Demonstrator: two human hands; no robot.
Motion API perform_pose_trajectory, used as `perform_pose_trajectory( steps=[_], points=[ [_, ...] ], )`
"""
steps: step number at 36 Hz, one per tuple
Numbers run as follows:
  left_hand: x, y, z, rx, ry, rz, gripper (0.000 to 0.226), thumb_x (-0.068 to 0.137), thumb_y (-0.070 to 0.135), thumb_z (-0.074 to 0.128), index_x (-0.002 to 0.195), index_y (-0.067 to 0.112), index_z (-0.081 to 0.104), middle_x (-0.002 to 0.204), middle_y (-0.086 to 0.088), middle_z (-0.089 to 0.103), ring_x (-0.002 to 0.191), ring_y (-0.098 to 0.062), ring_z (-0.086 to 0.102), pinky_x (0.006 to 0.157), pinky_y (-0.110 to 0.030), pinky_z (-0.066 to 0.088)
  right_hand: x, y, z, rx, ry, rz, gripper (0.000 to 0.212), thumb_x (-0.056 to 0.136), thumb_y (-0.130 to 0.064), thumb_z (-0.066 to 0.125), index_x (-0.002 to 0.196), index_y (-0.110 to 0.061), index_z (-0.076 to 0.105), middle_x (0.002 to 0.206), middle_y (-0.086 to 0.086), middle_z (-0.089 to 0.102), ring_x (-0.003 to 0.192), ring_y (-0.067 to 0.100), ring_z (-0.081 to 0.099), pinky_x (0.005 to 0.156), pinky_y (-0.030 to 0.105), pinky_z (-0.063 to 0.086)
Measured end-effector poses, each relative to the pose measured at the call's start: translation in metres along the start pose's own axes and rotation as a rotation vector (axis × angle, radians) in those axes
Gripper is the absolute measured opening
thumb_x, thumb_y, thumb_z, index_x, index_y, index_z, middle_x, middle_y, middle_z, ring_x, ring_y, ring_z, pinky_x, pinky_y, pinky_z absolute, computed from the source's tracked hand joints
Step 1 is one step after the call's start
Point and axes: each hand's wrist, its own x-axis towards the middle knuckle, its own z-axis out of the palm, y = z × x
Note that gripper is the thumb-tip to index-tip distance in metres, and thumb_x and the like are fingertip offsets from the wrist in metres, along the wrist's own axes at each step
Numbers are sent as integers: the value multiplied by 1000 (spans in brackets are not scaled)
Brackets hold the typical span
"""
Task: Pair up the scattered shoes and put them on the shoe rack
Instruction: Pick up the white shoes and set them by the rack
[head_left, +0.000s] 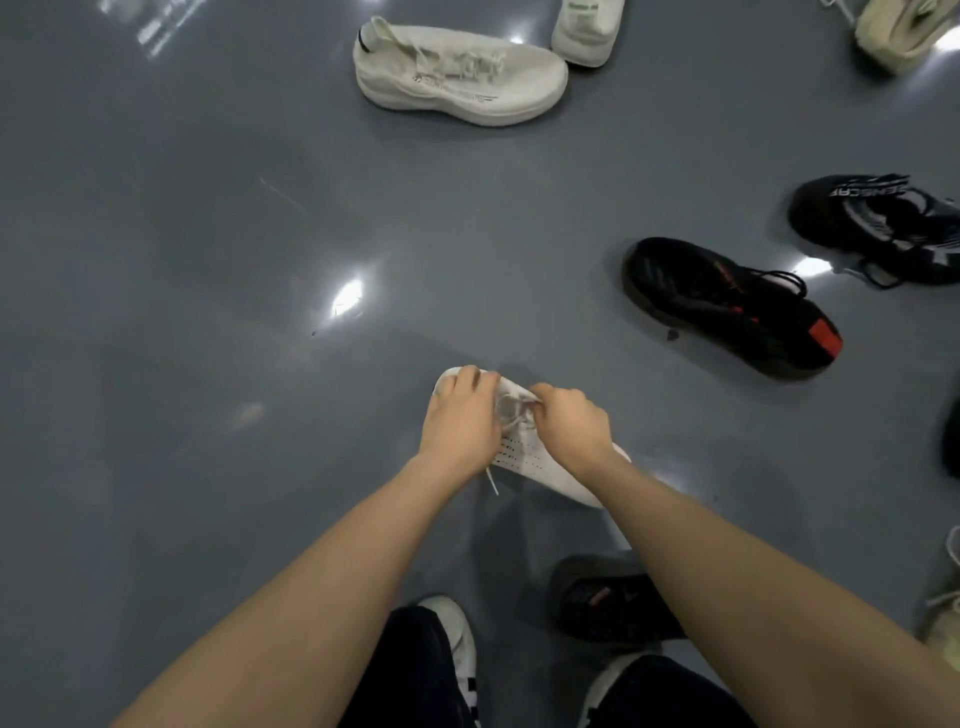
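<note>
A white perforated sneaker (540, 462) lies on the grey floor just in front of me. My left hand (460, 423) grips its far end, fingers curled over the top. My right hand (571, 423) pinches the laces at the shoe's middle. One lace end hangs loose below the left wrist. Scattered around are a cream knit sneaker (457, 78) at the top centre, a black sneaker with a red tab (727, 306) to the right, and a black-and-white sneaker (883, 228) at the far right. No shoe rack is in view.
Another white shoe (587, 31) and a pale yellow shoe (904, 31) sit at the top edge. A dark shoe (608, 603) lies under my right forearm. A pale shoe (945, 613) shows at the right edge. My own feet (457, 639) are at the bottom.
</note>
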Motion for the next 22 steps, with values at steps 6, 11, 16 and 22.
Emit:
perform_pose_trajectory(
  steps=[6, 11, 16, 22],
  points=[
    [-28, 16, -33, 72, 51, 33, 56, 90, 14, 47, 142, 13, 27, 149, -9, 19, 138, -28, 19, 112, -35, 24, -32, -13, -34, 75, 59, 8, 24, 92, -8, 34, 97, -13, 57, 84, 7, 64, 80, 30, 60, 62, 33, 41],
    [-66, 43, -86, 12, 154, -57, 69, 91, 20, 49, 148, 5, 13, 153, -14, 11, 135, -31, 26, 107, -35, 29, -72, -40, -91, 195, 149, 0, 22, 94, -10, 33, 81, -8, 51, 72, 8, 59, 70, 30, 57, 56, 34, 38],
    [-106, 69, -155, -106, 180, -168, 70, 93, 28, 48, 147, 2, 12, 140, -14, 36, 122, -31, 40, 101, -37, 32, -115, -77, -162, 389, 227, 41, 35, 98, -17, 36, 63, -22, 36, 61, -2, 46, 61, 20, 43, 50, 29, 27],
    [-142, 91, -232, -153, 159, -148, 83, 91, 43, 51, 149, 5, 5, 137, -13, 46, 120, -34, 45, 99, -41, 33, -157, -126, -232, 567, 337, 77, 35, 98, -21, 43, 63, -19, 37, 61, -5, 45, 57, 14, 42, 57, 30, 32]
  ],
)
